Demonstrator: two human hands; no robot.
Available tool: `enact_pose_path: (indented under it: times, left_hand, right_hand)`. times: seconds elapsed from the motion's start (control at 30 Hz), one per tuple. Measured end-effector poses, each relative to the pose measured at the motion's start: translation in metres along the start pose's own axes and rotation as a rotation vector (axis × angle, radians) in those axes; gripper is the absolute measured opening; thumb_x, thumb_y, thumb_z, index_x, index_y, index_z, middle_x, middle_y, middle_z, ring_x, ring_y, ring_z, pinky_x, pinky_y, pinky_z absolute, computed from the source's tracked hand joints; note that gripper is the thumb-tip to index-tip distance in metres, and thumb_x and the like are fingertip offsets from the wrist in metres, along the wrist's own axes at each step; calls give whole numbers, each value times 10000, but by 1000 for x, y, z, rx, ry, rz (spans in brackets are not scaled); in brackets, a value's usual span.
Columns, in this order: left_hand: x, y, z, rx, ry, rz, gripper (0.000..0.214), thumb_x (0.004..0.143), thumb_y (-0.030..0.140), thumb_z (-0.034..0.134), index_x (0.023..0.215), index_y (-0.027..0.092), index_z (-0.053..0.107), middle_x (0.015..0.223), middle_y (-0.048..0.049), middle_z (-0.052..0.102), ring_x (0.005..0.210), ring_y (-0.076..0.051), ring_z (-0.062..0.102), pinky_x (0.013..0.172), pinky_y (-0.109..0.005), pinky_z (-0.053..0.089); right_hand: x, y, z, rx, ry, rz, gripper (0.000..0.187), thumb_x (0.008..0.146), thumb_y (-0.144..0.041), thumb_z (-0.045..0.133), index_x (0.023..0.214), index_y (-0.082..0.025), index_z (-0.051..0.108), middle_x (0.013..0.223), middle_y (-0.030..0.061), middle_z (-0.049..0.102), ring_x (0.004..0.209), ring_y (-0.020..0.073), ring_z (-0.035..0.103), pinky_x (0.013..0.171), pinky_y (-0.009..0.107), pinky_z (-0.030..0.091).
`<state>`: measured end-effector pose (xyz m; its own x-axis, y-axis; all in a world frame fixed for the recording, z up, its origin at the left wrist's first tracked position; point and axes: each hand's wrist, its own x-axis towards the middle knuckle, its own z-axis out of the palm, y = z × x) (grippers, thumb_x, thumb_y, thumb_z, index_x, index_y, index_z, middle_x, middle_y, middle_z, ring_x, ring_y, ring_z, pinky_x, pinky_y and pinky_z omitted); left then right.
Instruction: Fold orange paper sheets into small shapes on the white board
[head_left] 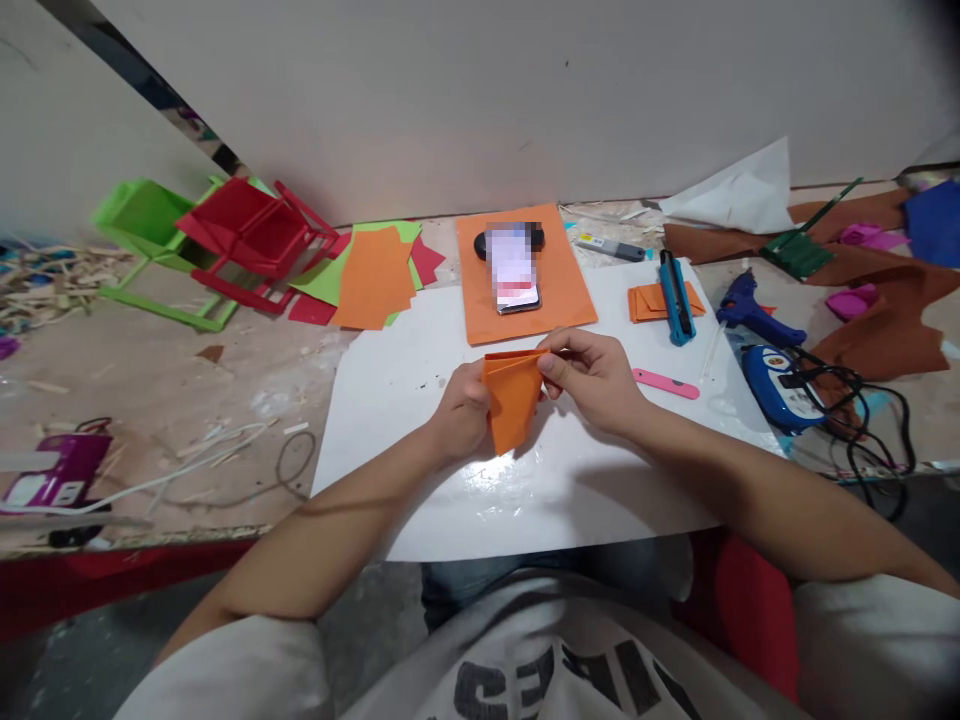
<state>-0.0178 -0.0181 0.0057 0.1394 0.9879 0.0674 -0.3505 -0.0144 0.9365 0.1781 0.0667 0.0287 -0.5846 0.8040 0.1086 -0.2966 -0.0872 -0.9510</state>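
Note:
A folded piece of orange paper [511, 405] is held up between both hands, above a white sheet [420, 510] on the table. My left hand [461, 412] grips its left side, with the fingers partly hidden behind it. The thumb and fingertips of my right hand [592, 375] pinch its upper right corner. Along its top edge several paper layers show. Just beyond the hands a phone [517, 299] rests on a larger orange sheet [480, 322].
At right lie a pink-handled tool [666, 383], a blue cutter [678, 300] on folded orange pieces [645, 304], a glue gun [757, 312] and a corded blue device [784, 390]. Cut coloured sheets [375, 275] and small red [259, 235] and green [150, 225] chairs stand left.

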Motion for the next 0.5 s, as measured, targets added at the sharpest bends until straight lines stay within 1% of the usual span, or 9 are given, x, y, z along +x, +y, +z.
enact_pose_path:
  times: [0.07, 0.13, 0.23, 0.3, 0.4, 0.5]
  left_hand:
    - [1, -1, 6, 5, 10, 61, 1060, 882, 1168, 690, 1127, 163, 920, 992, -164, 863, 778, -257, 796, 674, -417, 709]
    - [1, 0, 10, -1, 25, 96, 1013, 935, 1139, 665, 1082, 166, 906, 985, -163, 862, 797, -267, 810, 711, -438, 734]
    - [0, 5, 15, 54, 45, 140, 943, 995, 1092, 653, 1011, 177, 882, 924, -150, 851, 849, -297, 846, 774, -457, 749]
    - [-1, 9, 16, 103, 37, 186, 929, 1042, 1068, 610, 987, 179, 873, 881, -143, 844, 822, -296, 847, 748, -447, 731]
    - [-3, 11, 15, 125, 0, 268, 857, 1143, 978, 543, 1071, 193, 881, 894, -138, 861, 748, -273, 831, 673, -427, 702]
    - [-7, 9, 10, 162, -5, 344, 693, 1228, 831, 547, 1196, 223, 878, 892, -108, 870, 692, -240, 811, 606, -386, 669]
  right_hand:
    - [-1, 0, 1, 13, 2, 34, 555, 815, -635, 1164, 937, -219, 818, 713, -43, 703, 596, 119, 655, 605, 267, 644]
    - [-3, -1, 3, -1, 7, 40, 543, 836, -625, 1156, 947, -217, 816, 711, -37, 714, 611, 127, 685, 610, 262, 647]
    - [-6, -2, 6, -21, 9, 3, 541, 856, -638, 1141, 957, -218, 815, 785, -24, 744, 623, 128, 701, 616, 278, 680]
    - [-7, -3, 7, -35, 0, -44, 538, 890, -659, 1113, 958, -220, 811, 865, -11, 761, 626, 119, 704, 620, 287, 700]
    - [-9, -3, 8, -56, -32, -128, 499, 958, -646, 1070, 962, -214, 820, 936, 3, 764, 614, 97, 698, 612, 271, 697]
    - [-10, -1, 6, -73, -64, -177, 443, 1004, -603, 1045, 985, -210, 842, 981, 17, 764, 623, 91, 700, 607, 260, 689]
